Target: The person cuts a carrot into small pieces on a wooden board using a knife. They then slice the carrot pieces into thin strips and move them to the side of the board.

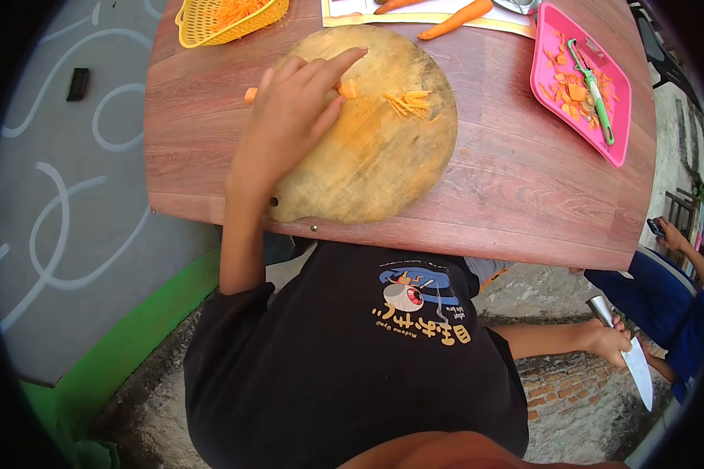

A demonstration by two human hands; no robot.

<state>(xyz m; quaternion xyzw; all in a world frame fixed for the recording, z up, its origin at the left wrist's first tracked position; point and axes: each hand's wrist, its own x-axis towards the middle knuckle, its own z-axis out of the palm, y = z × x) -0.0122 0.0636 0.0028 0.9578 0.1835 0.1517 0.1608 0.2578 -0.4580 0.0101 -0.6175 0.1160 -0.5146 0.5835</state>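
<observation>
My left hand point(293, 109) lies over a peeled carrot point(350, 89) on the round wooden cutting board point(399, 180). The carrot's two ends show on either side of the hand, and its middle is hidden beneath. The index finger points outward, while the other fingers and thumb curl around the carrot. Thin carrot sticks point(408, 103) lie in a small pile to the right on the board. Off the table at the lower right, my right hand point(612, 341) grips a kitchen knife point(638, 371), its blade pointing down and away from the board.
A yellow basket point(246, 31) of shredded carrot stands at the back left. Whole carrots point(457, 19) lie at the back. On the right, a pink tray point(541, 59) holds carrot scraps and a green-handled peeler point(598, 102). Another person point(649, 301) is near my knife, holding a dark object.
</observation>
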